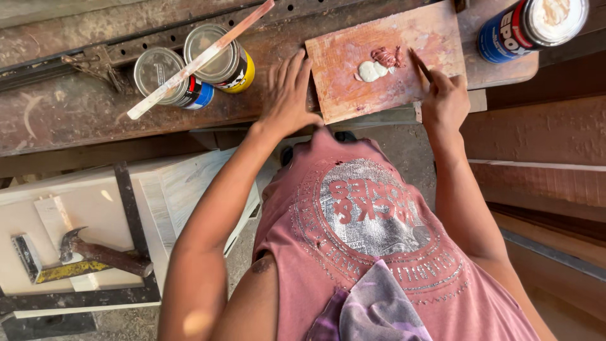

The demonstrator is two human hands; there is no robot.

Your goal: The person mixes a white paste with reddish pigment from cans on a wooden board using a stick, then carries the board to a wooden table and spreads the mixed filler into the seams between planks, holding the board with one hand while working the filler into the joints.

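Note:
My left hand (287, 91) lies flat with fingers spread, pressing on the left edge of a paint-stained wooden board (344, 79) on the workbench. On the board sits a blob of white and reddish-brown putty (377, 64). My right hand (445, 101) grips a thin stick-like tool (421, 65), whose tip points into the putty from the right.
Two tins (163, 72) (224, 60) stand left of the board with a paint-smeared stirring stick (199, 60) across their lids. A third tin (530, 25) lies at the upper right. Lower left, a hammer (104, 254) and a metal square rest on a pale wooden piece (95, 208). Planks (543, 183) are stacked right.

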